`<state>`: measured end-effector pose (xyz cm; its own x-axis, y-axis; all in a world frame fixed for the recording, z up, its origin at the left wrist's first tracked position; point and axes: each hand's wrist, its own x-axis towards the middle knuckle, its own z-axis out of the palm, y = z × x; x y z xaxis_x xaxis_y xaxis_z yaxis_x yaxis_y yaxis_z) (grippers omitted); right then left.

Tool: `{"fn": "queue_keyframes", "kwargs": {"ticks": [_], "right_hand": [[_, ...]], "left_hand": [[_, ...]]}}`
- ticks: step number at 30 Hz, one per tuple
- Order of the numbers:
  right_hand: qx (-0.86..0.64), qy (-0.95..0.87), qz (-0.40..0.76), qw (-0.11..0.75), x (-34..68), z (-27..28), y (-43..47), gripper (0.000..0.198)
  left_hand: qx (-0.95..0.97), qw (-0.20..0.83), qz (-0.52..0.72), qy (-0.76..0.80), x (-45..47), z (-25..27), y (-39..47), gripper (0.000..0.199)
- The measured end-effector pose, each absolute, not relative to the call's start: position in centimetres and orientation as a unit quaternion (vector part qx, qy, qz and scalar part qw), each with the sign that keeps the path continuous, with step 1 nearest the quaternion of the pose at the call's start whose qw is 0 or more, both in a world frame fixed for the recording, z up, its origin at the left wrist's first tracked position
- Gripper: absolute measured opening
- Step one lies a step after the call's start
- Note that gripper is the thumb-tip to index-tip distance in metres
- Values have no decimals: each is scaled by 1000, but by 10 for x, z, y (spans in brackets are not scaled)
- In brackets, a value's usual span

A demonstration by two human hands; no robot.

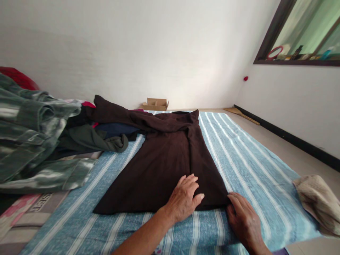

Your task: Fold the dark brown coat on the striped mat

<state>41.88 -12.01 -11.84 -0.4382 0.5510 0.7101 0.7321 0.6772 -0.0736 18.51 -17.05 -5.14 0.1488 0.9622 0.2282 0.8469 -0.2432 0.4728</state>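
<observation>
A dark brown long-sleeved top [164, 166] lies spread on a blue striped bed sheet [249, 152], its hem toward me. One sleeve stretches left across its upper part onto a heap of clothes, and a fold runs down its right side. My left hand [185, 196] rests on the lower right of the top, palm down, with fingers stretched out. At the hem's right corner, my right hand [244, 217] has thumb and fingers closed on the fabric edge.
To the left is a heap of clothes with a grey-green patterned garment [32, 131] and a dark green one [92, 140]. A small open cardboard box [156, 104] stands by the wall. A beige cloth [318, 202] hangs at the right edge of the bed.
</observation>
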Motion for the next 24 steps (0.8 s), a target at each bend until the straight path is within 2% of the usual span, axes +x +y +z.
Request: {"fn": "queue_keyframes", "kwargs": {"ticks": [13, 20, 24], "right_hand": [[-381, -844, -101, 365, 424, -119, -128, 25], [-368, -843, -65, 388, 409, -84, -125, 28], [-341, -870, -95, 343, 377, -82, -105, 35]], "left_hand": [[741, 125, 239, 615, 186, -49, -183, 20], [732, 127, 218, 632, 185, -45, -186, 11], [727, 136, 200, 643, 183, -48, -184, 5]]}}
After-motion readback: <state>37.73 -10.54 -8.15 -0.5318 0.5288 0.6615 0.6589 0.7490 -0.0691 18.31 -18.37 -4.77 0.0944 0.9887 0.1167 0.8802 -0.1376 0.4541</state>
